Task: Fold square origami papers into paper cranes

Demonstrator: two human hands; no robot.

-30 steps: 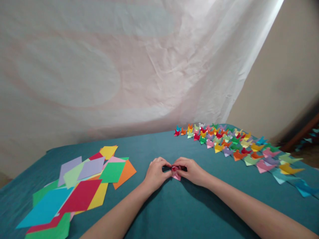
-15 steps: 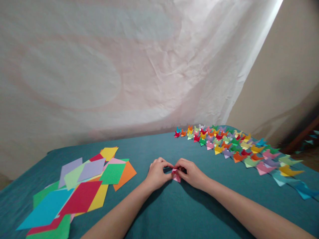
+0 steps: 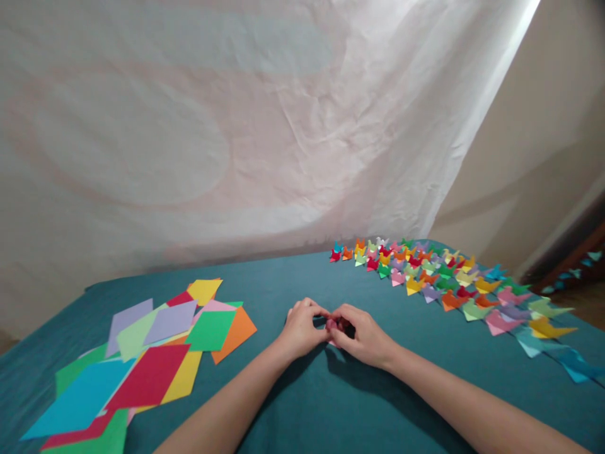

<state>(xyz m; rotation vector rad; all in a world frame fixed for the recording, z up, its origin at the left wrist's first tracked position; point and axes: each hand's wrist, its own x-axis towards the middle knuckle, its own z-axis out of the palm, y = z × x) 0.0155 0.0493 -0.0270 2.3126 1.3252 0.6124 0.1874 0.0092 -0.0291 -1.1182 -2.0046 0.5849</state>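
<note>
- Left hand (image 3: pixel 305 325) and right hand (image 3: pixel 362 334) pinch a small pink paper piece (image 3: pixel 333 344) between fingertips, over the surface (image 3: pixel 293 410); its folds are mostly hidden
- Such tiny paper probably wants light, even pressure, one hand steadying while the other creases
- Loose coloured sheets (image 3: pixel 151 375) lie overlapping to the left, folded paper birds (image 3: pixel 414 285) grouped to the right
- Behind, the hanging cloth (image 3: pixel 265 126) shows pale rounded shapes; no brand, label or writing can be read

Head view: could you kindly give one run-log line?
left hand + right hand: holding pink folded paper | left: paper sheets | right: origami birds
</note>
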